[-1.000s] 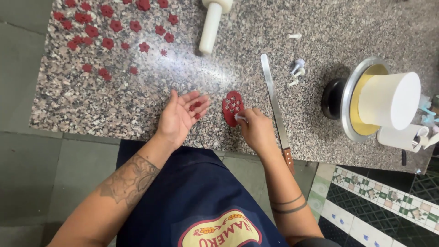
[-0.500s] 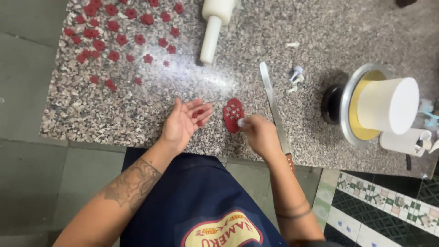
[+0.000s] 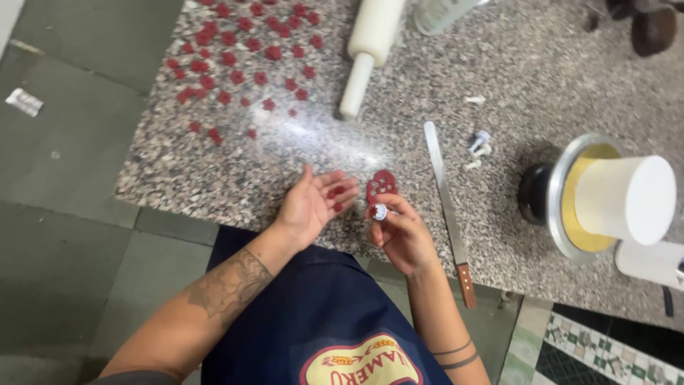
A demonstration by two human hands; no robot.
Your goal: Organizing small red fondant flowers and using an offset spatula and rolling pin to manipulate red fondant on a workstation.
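**Hands at the near edge of the granite counter**

Palms first: the left hand (image 3: 312, 203) lies open and turned up, fingers spread wide and relaxed, with a few small red cut-out pieces (image 3: 335, 192) resting on the fingertips. Just beside it, the right hand (image 3: 399, 232) is curled, fingers pinched narrow around a small white plunger cutter (image 3: 380, 212), its tip pointing up toward the flat red paste disc (image 3: 381, 184), which lies on the stone touching the fingertips. Both forearms cross the counter's (image 3: 214, 171) near edge, and that edge runs right under the wrists. To the right, a long metal spatula (image 3: 445, 199) with a wooden handle lies pointing away, its handle overhanging the edge. Bare stone opens ahead of the left hand. Farther out, scattered red flowers (image 3: 235, 57) cover the far left; a white rolling pin (image 3: 367, 50) lies beyond, and a turntable with a white cake (image 3: 620, 199) stands well right.
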